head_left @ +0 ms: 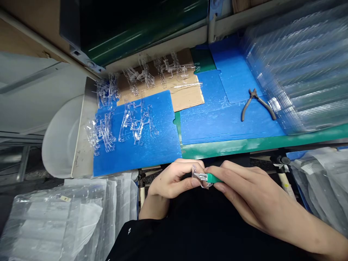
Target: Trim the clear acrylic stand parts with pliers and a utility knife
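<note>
My left hand (172,178) pinches a small clear plastic piece (196,174) between thumb and fingers, just below the table's front edge. My right hand (244,192) grips a green-handled trimming knife (213,178), and its metal tip (203,177) presses against the clear piece. The knife's blade is hidden by the metal holder and the plastic. Both hands are close together over my dark shirt (201,224). Several clear plastic moulded parts (138,121) lie in loose heaps on a blue plastic board (160,152) beyond my hands.
Dark-handled side-cutting pliers (257,105) lie on a blue sheet (225,123) over a green mat (217,146). Clear parts also lie on brown cardboard (179,90). Stacked clear trays (296,69) stand at the right. Bagged clear items (54,221) sit at the lower left, beside a white bin (62,137).
</note>
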Motion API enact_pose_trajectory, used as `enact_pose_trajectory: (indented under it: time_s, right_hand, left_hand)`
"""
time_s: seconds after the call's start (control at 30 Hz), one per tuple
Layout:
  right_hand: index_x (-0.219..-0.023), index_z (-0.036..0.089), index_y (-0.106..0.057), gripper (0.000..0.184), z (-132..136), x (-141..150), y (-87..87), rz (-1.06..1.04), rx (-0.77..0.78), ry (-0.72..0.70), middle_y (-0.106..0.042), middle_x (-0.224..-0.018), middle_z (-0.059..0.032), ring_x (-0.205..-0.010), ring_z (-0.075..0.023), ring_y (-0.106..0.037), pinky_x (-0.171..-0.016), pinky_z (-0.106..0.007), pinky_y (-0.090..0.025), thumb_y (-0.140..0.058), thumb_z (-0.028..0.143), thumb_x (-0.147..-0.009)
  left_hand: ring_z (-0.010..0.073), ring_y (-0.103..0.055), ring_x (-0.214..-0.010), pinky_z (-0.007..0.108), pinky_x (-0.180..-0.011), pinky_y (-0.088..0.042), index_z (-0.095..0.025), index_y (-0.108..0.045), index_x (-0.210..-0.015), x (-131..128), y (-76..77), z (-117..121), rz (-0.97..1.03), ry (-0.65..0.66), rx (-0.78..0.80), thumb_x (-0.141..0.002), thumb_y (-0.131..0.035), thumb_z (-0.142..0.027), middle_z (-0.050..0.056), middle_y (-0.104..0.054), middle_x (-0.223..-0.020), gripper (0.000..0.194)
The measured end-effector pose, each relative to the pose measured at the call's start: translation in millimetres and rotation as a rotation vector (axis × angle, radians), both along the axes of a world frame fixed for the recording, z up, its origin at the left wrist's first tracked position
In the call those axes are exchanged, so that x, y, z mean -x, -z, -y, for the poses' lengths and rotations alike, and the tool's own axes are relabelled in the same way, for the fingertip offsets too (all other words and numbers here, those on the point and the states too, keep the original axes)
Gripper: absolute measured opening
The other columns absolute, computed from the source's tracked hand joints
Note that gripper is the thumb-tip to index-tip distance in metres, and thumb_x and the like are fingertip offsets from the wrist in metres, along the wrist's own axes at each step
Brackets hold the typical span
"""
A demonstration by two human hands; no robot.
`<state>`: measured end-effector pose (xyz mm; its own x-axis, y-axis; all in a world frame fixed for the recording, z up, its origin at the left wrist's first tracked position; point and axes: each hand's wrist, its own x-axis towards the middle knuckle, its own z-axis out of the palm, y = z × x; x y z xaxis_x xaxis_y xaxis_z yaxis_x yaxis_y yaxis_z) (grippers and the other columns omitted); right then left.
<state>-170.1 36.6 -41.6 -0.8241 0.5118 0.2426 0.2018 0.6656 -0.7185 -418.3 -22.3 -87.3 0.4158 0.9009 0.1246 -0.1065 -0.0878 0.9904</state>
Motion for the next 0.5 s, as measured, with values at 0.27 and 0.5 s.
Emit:
enact_pose_trajectory:
  time_s: [0.27,0.5]
  right_hand:
    - [-0.131,0.022,-0.057,0.019,13,2,0.6,-0.018,0.007,0.107,-0.075,-0.106,-0.0074,-0.081,-0.0202,-0.074,-0.061,-0.031,-0.052,-0.047,0.021,-0.116]
    - [-0.121,0.023,-0.059,0.013,17,7,6.9,-0.052,0.057,0.182,-0.07,-0.097,-0.0041,-0.075,-0.0177,-0.069,-0.065,-0.03,-0.052,-0.05,0.017,-0.114]
  left_hand:
    - [0.022,-0.073,-0.081,0.036,-0.074,-0.058,-0.02,-0.075,-0.1,-1,3.0,1,0.017,-0.028,-0.014,-0.108,-0.061,-0.034,0.011,-0.077,-0.092,0.021]
    - [0.0228,-0.075,-0.082,0.036,-0.076,-0.059,-0.019,-0.075,-0.095,-1,2.2,-1,-0.064,-0.035,0.013,-0.108,-0.062,-0.043,0.011,-0.077,-0.089,0.03]
